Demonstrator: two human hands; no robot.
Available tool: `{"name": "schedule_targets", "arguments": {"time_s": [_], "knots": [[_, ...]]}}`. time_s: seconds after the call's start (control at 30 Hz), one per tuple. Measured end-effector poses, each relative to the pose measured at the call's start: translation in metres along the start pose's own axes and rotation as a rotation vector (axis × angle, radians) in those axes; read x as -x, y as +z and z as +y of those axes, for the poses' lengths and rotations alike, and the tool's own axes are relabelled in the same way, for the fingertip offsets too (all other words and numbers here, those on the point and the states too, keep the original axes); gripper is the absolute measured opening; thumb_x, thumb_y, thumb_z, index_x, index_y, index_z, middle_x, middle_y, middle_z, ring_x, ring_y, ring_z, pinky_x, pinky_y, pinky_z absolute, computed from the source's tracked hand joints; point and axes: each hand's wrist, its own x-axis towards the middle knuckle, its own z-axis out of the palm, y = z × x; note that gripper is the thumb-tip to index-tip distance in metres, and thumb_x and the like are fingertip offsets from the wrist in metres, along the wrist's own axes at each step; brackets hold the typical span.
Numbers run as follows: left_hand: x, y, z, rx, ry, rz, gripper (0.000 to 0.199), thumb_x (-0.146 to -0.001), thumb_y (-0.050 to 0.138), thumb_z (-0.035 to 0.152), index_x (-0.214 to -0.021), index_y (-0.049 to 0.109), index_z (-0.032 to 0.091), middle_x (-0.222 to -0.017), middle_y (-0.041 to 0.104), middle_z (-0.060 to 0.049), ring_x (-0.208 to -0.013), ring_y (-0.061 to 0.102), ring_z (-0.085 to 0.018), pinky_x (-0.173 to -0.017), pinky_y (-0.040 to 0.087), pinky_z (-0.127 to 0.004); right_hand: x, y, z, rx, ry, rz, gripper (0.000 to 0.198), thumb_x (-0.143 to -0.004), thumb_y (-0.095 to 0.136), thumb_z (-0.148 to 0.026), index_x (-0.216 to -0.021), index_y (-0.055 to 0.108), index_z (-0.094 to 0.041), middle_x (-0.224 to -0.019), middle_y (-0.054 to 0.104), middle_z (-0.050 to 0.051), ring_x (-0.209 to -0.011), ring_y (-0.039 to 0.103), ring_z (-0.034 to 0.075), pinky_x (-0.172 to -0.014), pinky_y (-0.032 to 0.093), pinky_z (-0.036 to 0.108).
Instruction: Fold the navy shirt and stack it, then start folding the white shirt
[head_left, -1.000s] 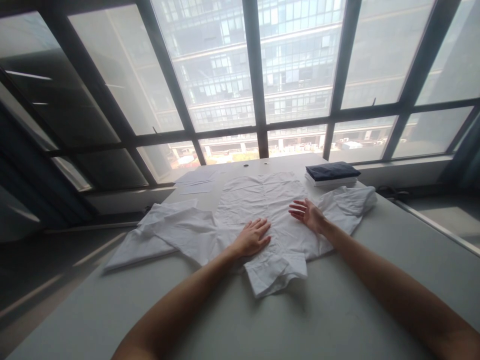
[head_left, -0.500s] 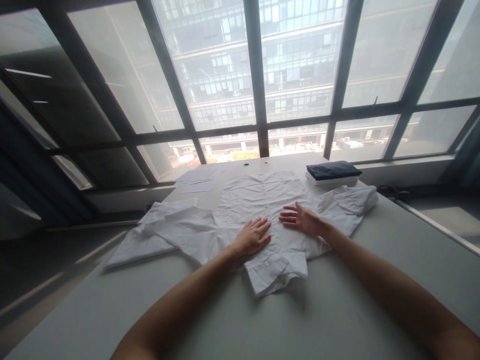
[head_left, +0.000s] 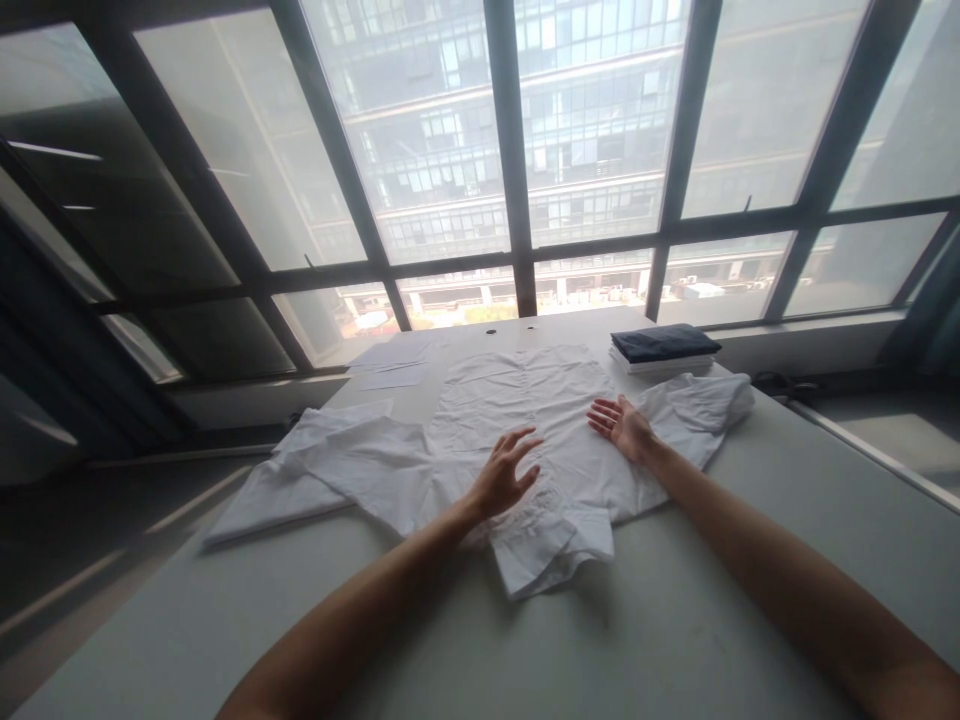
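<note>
A white collared shirt (head_left: 517, 390) lies spread on the table, its collar (head_left: 536, 555) toward me and its sleeves out to both sides. The cloth is wrinkled down the middle. Over the shirt's upper part, left of centre, hovers my left hand (head_left: 506, 478), fingers apart and slightly bent, holding nothing. My right hand (head_left: 624, 428) is at the right side of the shirt, turned on edge with the fingers stretched out and nothing in them. Whether its lower edge touches the cloth I cannot tell.
On the white table (head_left: 712, 620), a dark blue folded cloth (head_left: 664, 343) tops a white folded stack (head_left: 664, 366) at the back right. Sheets of paper (head_left: 394, 362) lie at the back left. Beyond the table's far edge stands a large framed window (head_left: 517, 160).
My left hand has lifted from the shirt, its fingers now raised and more bent. My right hand has moved to the right, away from the middle of the shirt.
</note>
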Motion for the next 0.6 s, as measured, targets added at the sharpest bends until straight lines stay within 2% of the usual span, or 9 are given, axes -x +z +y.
{"name": "schedule_targets", "arguments": {"time_s": [0.07, 0.17, 0.23, 0.27, 0.33, 0.43, 0.5, 0.6], "knots": [[-0.001, 0.001, 0.007, 0.364, -0.158, -0.015, 0.042, -0.101, 0.053, 0.040, -0.139, 0.060, 0.023, -0.152, 0.054, -0.014, -0.131, 0.060, -0.031, -0.108, 0.052, -0.050, 0.001, 0.001, 0.000, 0.004, -0.006, 0.001, 0.041, -0.108, 0.033, -0.043, -0.124, 0.063, -0.020, -0.126, 0.067, 0.016, -0.109, 0.071, 0.023, -0.096, 0.062, 0.042], [-0.002, 0.004, 0.006, 0.794, -0.432, -0.098, 0.040, -0.103, 0.051, 0.038, -0.137, 0.059, 0.021, -0.143, 0.061, -0.015, -0.115, 0.071, -0.028, -0.099, 0.059, -0.045, 0.000, 0.001, 0.001, 0.004, -0.024, 0.014, 0.041, -0.108, 0.033, -0.044, -0.124, 0.063, -0.020, -0.125, 0.068, 0.016, -0.107, 0.072, 0.024, -0.095, 0.062, 0.043], [-0.004, 0.003, -0.003, 0.941, -0.568, -0.052, 0.033, -0.100, 0.057, 0.032, -0.130, 0.062, 0.021, -0.138, 0.064, -0.015, -0.115, 0.071, -0.027, -0.100, 0.059, -0.042, -0.001, 0.000, 0.001, 0.001, -0.032, 0.034, 0.040, -0.108, 0.033, -0.043, -0.125, 0.062, -0.022, -0.123, 0.069, 0.015, -0.106, 0.072, 0.024, -0.094, 0.063, 0.044], [-0.007, 0.000, -0.009, 0.991, -0.623, 0.019, 0.028, -0.098, 0.059, 0.028, -0.125, 0.063, 0.020, -0.135, 0.065, -0.014, -0.114, 0.072, -0.026, -0.100, 0.059, -0.041, -0.002, 0.000, 0.002, -0.002, -0.034, 0.045, 0.039, -0.108, 0.033, -0.042, -0.126, 0.062, -0.023, -0.122, 0.069, 0.014, -0.105, 0.072, 0.023, -0.094, 0.063, 0.044], [-0.012, -0.009, -0.025, 1.042, -0.720, 0.238, 0.019, -0.094, 0.060, 0.018, -0.113, 0.063, 0.019, -0.124, 0.067, -0.013, -0.105, 0.075, -0.024, -0.096, 0.061, -0.039, -0.003, -0.002, 0.002, -0.006, -0.036, 0.058, 0.038, -0.107, 0.033, -0.041, -0.127, 0.061, -0.024, -0.121, 0.070, 0.013, -0.104, 0.073, 0.023, -0.094, 0.063, 0.044], [-0.021, -0.029, -0.050, 0.989, -0.800, 0.573, 0.013, -0.090, 0.058, 0.008, -0.098, 0.058, 0.018, -0.100, 0.065, -0.007, -0.089, 0.076, -0.019, -0.088, 0.063, -0.034, -0.004, -0.002, 0.002, -0.011, -0.040, 0.061, 0.036, -0.107, 0.034, -0.039, -0.129, 0.060, -0.026, -0.121, 0.070, 0.012, -0.104, 0.073, 0.023, -0.093, 0.064, 0.046], [-0.023, -0.043, -0.064, 0.923, -0.808, 0.684, 0.014, -0.091, 0.055, 0.006, -0.094, 0.053, 0.020, -0.090, 0.060, -0.003, -0.083, 0.075, -0.015, -0.084, 0.062, -0.032, -0.003, -0.002, 0.002, -0.016, -0.041, 0.060, 0.036, -0.106, 0.034, -0.038, -0.130, 0.059, -0.026, -0.123, 0.070, 0.012, -0.105, 0.072, 0.024, -0.093, 0.064, 0.046], [-0.023, -0.054, -0.076, 0.805, -0.774, 0.777, 0.013, -0.092, 0.053, 0.009, -0.095, 0.051, 0.021, -0.091, 0.058, -0.002, -0.087, 0.073, -0.016, -0.086, 0.062, -0.034, -0.003, -0.001, 0.001, -0.022, -0.039, 0.068, 0.035, -0.106, 0.035, -0.038, -0.127, 0.060, -0.025, -0.123, 0.069, 0.012, -0.105, 0.072, 0.023, -0.093, 0.064, 0.045]]}}
